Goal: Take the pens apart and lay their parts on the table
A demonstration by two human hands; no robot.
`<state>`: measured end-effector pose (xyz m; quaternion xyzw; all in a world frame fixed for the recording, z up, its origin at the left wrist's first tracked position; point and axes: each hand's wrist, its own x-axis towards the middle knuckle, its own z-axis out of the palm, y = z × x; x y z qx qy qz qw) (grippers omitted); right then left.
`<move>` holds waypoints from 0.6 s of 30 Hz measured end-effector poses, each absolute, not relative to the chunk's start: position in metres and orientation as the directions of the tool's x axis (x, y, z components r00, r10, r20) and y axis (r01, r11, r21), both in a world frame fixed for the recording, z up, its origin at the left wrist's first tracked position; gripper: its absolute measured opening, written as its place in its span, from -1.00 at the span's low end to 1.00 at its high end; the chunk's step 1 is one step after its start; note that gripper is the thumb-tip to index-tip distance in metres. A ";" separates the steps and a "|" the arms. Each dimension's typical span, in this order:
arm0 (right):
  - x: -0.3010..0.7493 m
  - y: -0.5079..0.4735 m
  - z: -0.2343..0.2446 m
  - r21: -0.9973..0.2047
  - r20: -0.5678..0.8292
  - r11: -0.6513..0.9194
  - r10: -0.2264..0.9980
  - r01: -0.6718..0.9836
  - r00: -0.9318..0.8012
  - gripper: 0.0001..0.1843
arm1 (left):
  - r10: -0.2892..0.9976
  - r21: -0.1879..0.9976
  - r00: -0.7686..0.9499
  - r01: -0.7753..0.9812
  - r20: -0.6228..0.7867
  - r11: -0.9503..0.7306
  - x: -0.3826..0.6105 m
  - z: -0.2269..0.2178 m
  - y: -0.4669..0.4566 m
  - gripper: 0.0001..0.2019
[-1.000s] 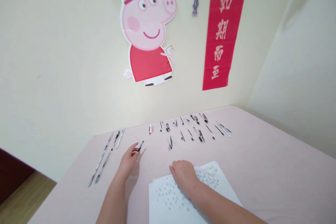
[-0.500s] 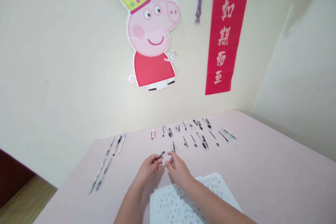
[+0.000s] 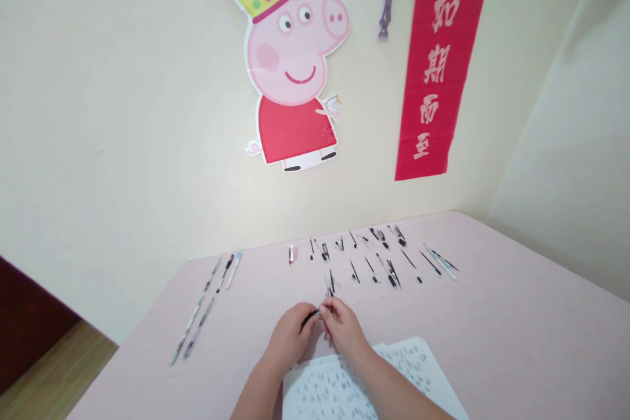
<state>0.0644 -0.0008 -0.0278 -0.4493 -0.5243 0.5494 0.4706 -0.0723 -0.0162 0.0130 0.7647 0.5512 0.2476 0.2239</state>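
Observation:
My left hand (image 3: 290, 338) is closed around a short black pen part (image 3: 310, 318), held above the pink table (image 3: 492, 328). My right hand (image 3: 344, 328) meets it from the right, fingertips pinched at the same piece. Both hands hover just beyond a white sheet (image 3: 394, 374) covered with small written marks. Past the fingertips lie several loose pen parts (image 3: 374, 259) in rows near the wall.
Several whole pens (image 3: 207, 302) lie in a line at the table's left side. A pig cartoon cut-out (image 3: 293, 65) and a red banner (image 3: 440, 59) hang on the wall. The table's left edge drops to a wooden floor (image 3: 44, 380).
My left hand brought the black pen part from the left to the middle. My right hand left the sheet and joined it, and both hands closed together on the piece.

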 end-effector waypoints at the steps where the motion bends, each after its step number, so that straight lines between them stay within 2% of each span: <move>1: 0.065 -0.001 -0.028 -0.999 0.001 -0.005 0.989 -0.038 -0.150 -0.70 | 0.953 0.602 0.271 0.742 0.135 -0.296 -0.072 0.012 -0.017 -0.76; 6: 0.066 -0.001 -0.025 -0.999 0.005 0.000 0.988 -0.034 -0.153 -0.72 | 0.961 0.566 0.249 0.777 0.123 -0.274 -0.070 0.013 -0.018 -0.76; 18: 0.065 -0.001 -0.028 -1.000 0.007 0.003 0.987 -0.025 -0.162 -0.70 | 0.957 0.569 0.274 0.773 0.099 -0.280 -0.073 0.012 -0.017 -0.73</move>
